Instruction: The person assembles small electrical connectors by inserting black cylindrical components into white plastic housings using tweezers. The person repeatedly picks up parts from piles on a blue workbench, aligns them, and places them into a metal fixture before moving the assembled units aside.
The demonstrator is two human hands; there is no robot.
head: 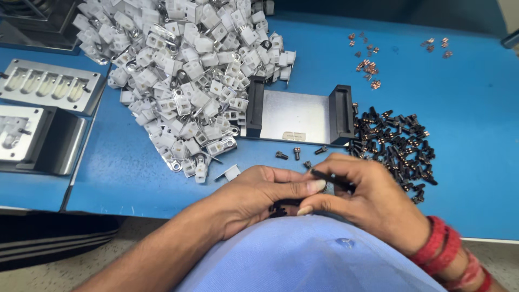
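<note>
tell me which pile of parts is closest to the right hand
The black pile, just beyond the right hand at the table's right. The white pile lies up left, and the copper bits are scattered at the far edge.

— We see a big heap of white plastic housings on the blue table, touching a metal tray with black ends.

— And grey moulded fixtures far left; the scattered copper bits look like terminals, perhaps.
</note>
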